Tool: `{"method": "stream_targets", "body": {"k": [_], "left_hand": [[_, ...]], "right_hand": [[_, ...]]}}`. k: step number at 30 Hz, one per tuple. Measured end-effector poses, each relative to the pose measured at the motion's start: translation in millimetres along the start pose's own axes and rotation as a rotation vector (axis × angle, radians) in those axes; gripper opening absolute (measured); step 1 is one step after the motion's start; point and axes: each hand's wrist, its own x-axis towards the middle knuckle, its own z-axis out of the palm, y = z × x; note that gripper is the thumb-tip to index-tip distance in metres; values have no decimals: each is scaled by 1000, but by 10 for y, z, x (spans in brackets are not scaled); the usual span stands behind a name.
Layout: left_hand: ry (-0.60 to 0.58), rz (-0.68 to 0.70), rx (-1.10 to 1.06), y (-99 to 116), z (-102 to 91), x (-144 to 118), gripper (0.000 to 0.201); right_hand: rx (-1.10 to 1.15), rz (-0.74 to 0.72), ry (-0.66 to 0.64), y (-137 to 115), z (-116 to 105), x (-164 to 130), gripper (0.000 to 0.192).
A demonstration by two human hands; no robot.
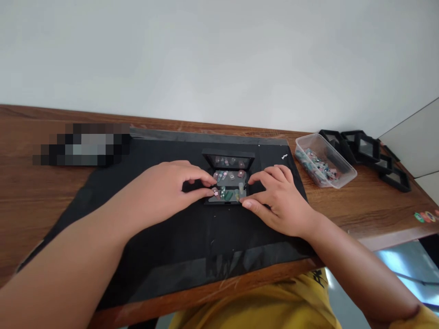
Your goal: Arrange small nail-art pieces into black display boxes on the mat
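A small black hinged case [228, 161] lies open on the black mat [171, 228], its lid standing up at the back. Inside lie several small coloured press-on nails [229, 185], pink, green and grey. My left hand [164, 189] rests on the case's left side, fingertips touching a pink nail at the tray's left edge. My right hand [277, 198] rests against the case's right side, thumb along its front right corner and fingers at the right edge. Neither hand lifts anything clear of the case.
A clear plastic tub [324, 161] with more coloured nails stands at the mat's right end. Several black empty cases [368, 151] lie behind it. The wooden table [27, 196] meets a white wall; a blurred dark object [82, 144] lies at the left.
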Motion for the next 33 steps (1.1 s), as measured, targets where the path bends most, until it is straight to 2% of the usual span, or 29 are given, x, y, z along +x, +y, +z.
{"method": "stream_targets", "body": {"k": [8,15,18,22,33], "left_hand": [[19,-1,-44,55,53,-5,38],[24,-6,-67,56,81,-9,50],[16,47,-68,45,139,-8,52],[41,93,-69,24,208,-5,51],[75,120,-74,-30,251,-8,54]], "right_hand": [[-8,9,-20,-17,8,4,46],[22,-83,55,-29,-4,-10,46],[10,-113,31,-27,30,-14,41],[-11,-93,-22,-20,62,-18,38],[-37,-35,-54,-17,34,-15,46]]}}
